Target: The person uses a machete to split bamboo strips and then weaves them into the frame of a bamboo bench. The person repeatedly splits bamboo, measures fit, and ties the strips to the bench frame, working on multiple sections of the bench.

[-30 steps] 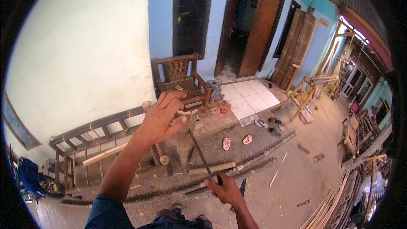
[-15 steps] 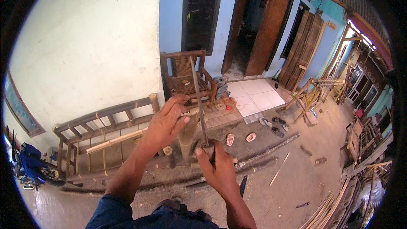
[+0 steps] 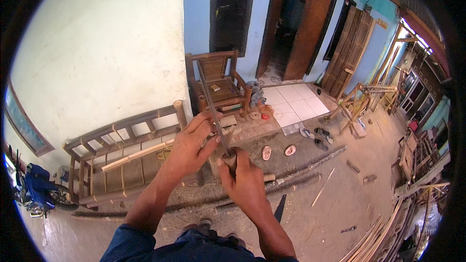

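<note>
The wooden handle of a long-bladed knife (image 3: pixel 212 104) is wrapped in my right hand (image 3: pixel 242 177), its narrow blade slanting up and away to the left. My left hand (image 3: pixel 191 143) is raised just left of the blade, fingers bent and thumb close to the fingertips. The blade passes right beside those fingertips; whether they touch it I cannot tell. What lies between the left fingers is hidden.
A bamboo bench (image 3: pixel 124 126) stands left, with a pale bamboo strip (image 3: pixel 138 155) on it. Ahead is a bamboo chair (image 3: pixel 221 85). Dark poles (image 3: pixel 310 165), sandals (image 3: pixel 323 138) and pink clogs (image 3: pixel 266 153) lie on the floor. Bamboo strips (image 3: pixel 378 240) are piled at lower right.
The knife has tilted further left, its tip swinging leftward and its handle rising slightly. My left hand has shifted a little; the tapered brown piece seen below it earlier no longer shows clearly.
</note>
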Demonstrator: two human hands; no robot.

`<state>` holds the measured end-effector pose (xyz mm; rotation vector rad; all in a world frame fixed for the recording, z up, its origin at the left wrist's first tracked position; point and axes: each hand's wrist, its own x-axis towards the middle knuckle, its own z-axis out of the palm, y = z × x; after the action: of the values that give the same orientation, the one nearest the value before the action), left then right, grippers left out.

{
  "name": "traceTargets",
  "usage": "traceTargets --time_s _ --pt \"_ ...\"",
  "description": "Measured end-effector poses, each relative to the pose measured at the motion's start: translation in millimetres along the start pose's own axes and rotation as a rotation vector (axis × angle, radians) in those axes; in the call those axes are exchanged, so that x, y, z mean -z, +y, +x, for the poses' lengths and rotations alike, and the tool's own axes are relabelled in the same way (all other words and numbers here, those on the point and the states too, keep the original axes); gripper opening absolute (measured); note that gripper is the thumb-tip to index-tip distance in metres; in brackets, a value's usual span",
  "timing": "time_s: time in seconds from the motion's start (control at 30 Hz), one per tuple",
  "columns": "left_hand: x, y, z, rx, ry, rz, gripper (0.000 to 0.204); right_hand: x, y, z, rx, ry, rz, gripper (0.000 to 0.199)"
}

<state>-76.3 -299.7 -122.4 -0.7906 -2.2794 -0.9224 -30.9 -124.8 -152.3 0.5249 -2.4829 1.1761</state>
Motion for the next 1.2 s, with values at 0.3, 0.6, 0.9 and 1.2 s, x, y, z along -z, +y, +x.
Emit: traceTargets --time_s 0.3,0.6,0.9,1.2 --pt "3 1 -1 0.023 -0.02 -0.033 0.047 -7 -3 -2 0.043 0.041 -0.074 0.036" --pt "-3 -11 -1 -0.017 0.024 0.003 0.038 -11 -1 7 -0.065 -0.026 0.073 0.037" --pt "-6 -12 18 -0.019 0.29 -0.004 0.069 10 -5 25 -0.097 -0.065 0.042 0.037" --pt "80 39 118 -0.604 0.568 0.323 0.064 27 -12 36 -0.191 -0.169 0.009 0.033"
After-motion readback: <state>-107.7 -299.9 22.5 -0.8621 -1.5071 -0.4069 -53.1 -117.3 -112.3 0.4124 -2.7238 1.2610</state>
